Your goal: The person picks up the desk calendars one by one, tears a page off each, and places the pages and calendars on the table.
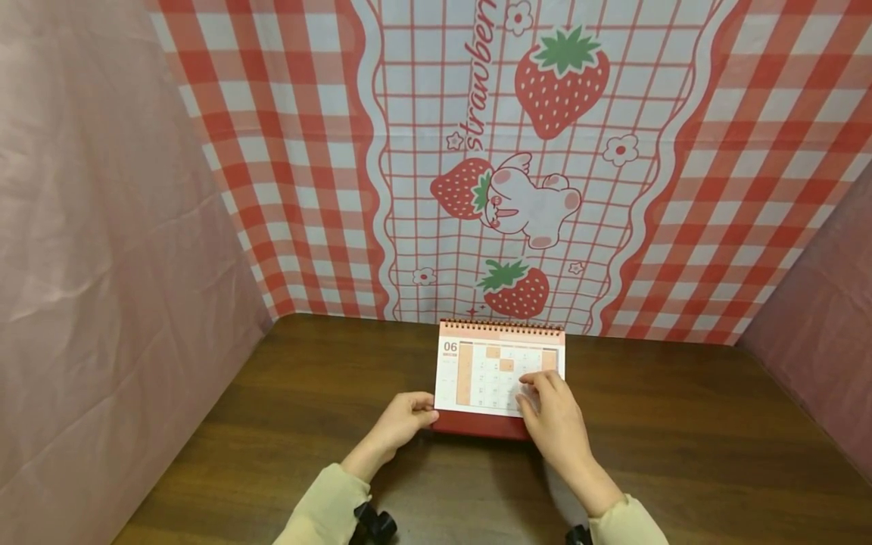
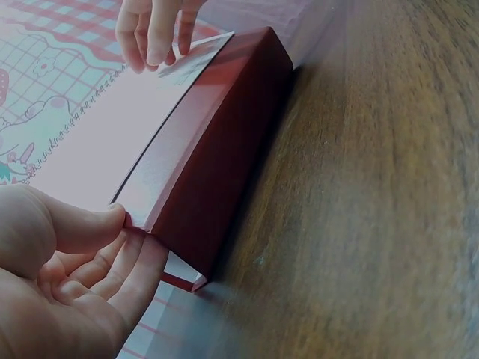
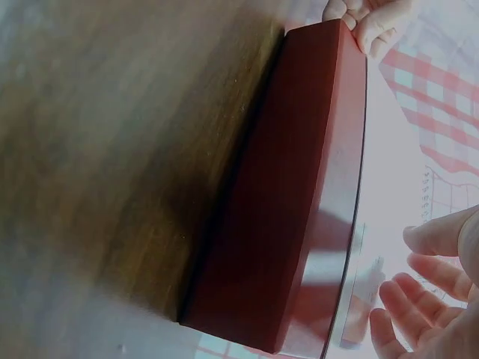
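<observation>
One calendar (image 1: pixel 489 387) stands near the back edge of the worktop (image 1: pixel 695 424); left hand (image 1: pixel 402 418) pinches its side; right hand (image 1: pixel 557 416), fingers parted and bent, grips nothing. Uneven pushing could skew it.

I've got the calendar (image 3: pixel 340 164) slanting across my right wrist feed, red base (image 3: pixel 277 179) sitting on the wooden table (image 3: pixel 127 164). Up top, the left hand (image 3: pixel 374 22) pinches its far corner. Low on the right, the right hand (image 3: pixel 438 292) hangs loosely curled fingers by the white page (image 3: pixel 388 149); contact, I can't call. Beyond: coil binding (image 3: pixel 426 191), checked cloth (image 3: pixel 434 97).
</observation>
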Motion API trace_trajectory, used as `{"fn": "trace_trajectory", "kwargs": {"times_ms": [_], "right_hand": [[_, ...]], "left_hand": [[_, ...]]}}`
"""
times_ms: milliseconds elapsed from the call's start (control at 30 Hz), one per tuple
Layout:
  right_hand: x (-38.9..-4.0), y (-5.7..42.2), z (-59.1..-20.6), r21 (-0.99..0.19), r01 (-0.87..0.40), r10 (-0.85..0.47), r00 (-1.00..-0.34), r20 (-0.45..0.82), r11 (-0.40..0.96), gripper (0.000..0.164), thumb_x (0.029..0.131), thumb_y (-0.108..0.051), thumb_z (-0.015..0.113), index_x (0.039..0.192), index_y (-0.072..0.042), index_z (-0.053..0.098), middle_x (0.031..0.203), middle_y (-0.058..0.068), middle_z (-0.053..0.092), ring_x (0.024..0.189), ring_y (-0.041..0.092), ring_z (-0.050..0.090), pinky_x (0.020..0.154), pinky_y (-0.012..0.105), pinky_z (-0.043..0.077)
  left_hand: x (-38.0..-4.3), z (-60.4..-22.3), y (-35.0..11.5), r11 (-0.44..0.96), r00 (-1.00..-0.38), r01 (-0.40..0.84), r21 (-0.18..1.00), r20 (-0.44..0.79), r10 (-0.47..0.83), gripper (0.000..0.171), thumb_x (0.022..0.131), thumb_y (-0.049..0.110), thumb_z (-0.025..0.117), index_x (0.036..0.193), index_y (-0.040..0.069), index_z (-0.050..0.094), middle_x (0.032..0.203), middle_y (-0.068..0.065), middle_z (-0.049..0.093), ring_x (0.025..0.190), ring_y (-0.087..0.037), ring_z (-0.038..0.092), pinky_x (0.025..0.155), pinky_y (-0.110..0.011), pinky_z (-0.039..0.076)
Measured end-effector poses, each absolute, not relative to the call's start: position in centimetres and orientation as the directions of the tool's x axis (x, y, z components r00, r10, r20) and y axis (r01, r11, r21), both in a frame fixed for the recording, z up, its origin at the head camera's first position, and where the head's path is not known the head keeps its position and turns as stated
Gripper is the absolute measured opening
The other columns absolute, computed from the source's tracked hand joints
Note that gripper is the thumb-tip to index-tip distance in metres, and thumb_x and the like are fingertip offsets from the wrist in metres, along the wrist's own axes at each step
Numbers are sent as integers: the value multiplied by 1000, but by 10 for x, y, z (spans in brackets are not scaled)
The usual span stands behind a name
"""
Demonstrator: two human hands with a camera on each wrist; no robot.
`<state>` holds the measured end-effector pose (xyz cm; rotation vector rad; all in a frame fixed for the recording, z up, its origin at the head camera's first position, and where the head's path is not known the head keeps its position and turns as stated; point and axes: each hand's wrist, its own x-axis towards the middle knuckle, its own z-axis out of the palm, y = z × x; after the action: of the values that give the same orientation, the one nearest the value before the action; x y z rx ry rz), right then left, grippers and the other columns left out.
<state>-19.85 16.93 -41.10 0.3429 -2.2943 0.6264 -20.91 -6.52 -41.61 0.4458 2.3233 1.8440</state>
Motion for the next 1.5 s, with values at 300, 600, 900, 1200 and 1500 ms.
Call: {"fn": "trace_trajectory", "kwargs": {"times_ms": [300,600,900,1200,1500], "right_hand": [[-204,162,-414,-235,-496,-174,-646,744,836,30,63,-3,77,89,-6,62,94,10,58,91,30,52,80,41,42],[-206,156,-412,-173,-559,-256,-606,753,811,37,63,-3,77,97,-4,62,105,12,58,99,30,52,86,43,39],[-207,147,-414,-67,-596,-364,-572,735,801,46,61,-6,79,103,-5,62,116,15,55,108,33,51,91,47,39],[-206,141,-414,-17,-602,-419,-575,703,798,47,62,-11,80,105,-4,62,121,16,54,113,31,50,98,45,35],[-208,134,-415,18,-616,-455,-561,692,788,50,62,-15,81,107,-5,61,121,16,55,112,32,50,100,43,34]], "left_hand": [[-211,-416,-66,213,-947,146,966,73,314,18,84,-8,53,99,-17,57,83,-16,60,75,-15,56,71,-32,50],[-212,-417,-66,209,-947,140,968,69,314,18,83,-8,52,98,-17,57,81,-13,60,72,-10,53,69,-29,49],[-212,-419,-66,214,-949,135,967,65,309,18,83,-7,53,98,-17,57,82,-13,60,73,-13,55,69,-29,50],[-211,-419,-66,204,-948,139,969,70,310,18,83,-8,53,98,-18,57,83,-17,60,76,-17,56,72,-34,51],[-210,-418,-65,192,-946,137,972,71,316,18,83,-8,52,98,-18,56,88,-30,58,79,-27,58,74,-41,50]]}}
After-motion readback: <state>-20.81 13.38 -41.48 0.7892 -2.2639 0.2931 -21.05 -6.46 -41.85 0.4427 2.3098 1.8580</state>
